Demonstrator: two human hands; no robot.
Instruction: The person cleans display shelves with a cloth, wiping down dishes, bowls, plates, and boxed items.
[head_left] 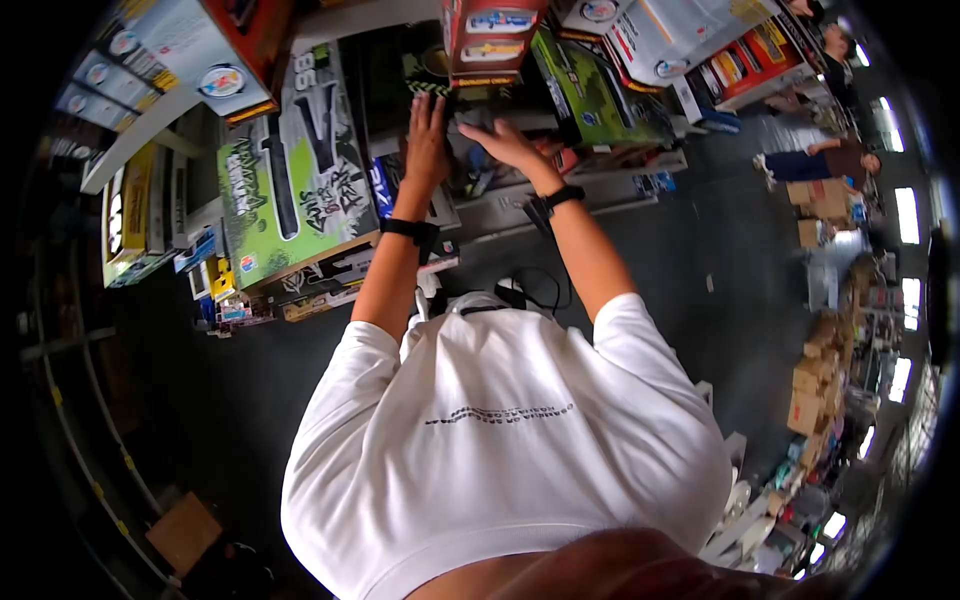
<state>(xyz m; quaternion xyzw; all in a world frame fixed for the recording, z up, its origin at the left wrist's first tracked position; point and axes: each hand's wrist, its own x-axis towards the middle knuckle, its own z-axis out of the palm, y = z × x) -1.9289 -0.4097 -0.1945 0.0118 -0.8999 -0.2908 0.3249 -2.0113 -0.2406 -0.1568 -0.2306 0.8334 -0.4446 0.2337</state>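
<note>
My left hand [425, 150] reaches forward with its fingers stretched out. Its fingertips lie at a dark box [385, 85] with a green striped edge; I cannot tell how firmly they touch it. To its right my right hand [515, 155] is open, thumb and fingers apart, over the shadowed gap in front of the dark box. Neither hand holds anything that I can see. Left of my hands lies a large green and grey toy gun box [300, 170]. On the right is a green camouflage box [590, 90]. A red box with small windows [495, 45] stands just beyond my fingertips.
More boxed toys stand at the upper left, among them a white and red box [225, 75]. A grey and white box [670, 35] is at the upper right. A person [825, 165] is in the aisle on the right, near cardboard boxes [820, 198]. Shelf rails run along the left.
</note>
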